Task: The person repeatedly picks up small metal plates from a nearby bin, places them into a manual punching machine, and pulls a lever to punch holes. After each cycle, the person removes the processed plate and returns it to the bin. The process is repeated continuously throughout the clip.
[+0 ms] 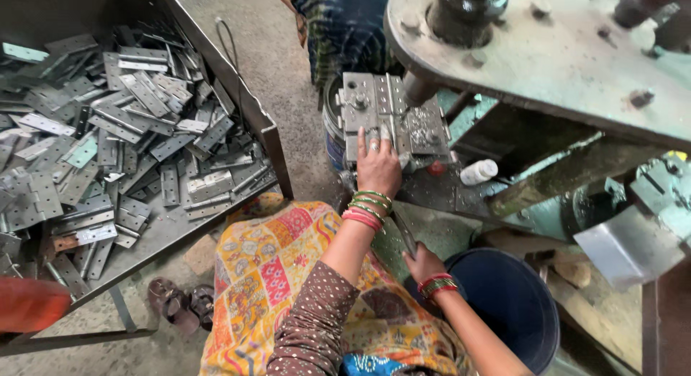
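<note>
While the press head is hanging over the die at the upper middle of the frame, the left hand point(378, 167) is lying flat, fingers stretched out and holding nothing, pressing a grey metal hinge plate point(374, 102) onto the die block point(425, 131); keeping the fingertips behind the punch seems wise. Lower, right of centre, the right hand point(423, 263) is closing its grip around a dark lever handle point(404, 233) above a blue bucket point(515, 304). Loose hinges are filling the tray point(277, 142) at the left.

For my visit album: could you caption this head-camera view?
Left hand rests on a hinge plate under a press; right hand grips a lever, beside a tray of hinges.
</note>
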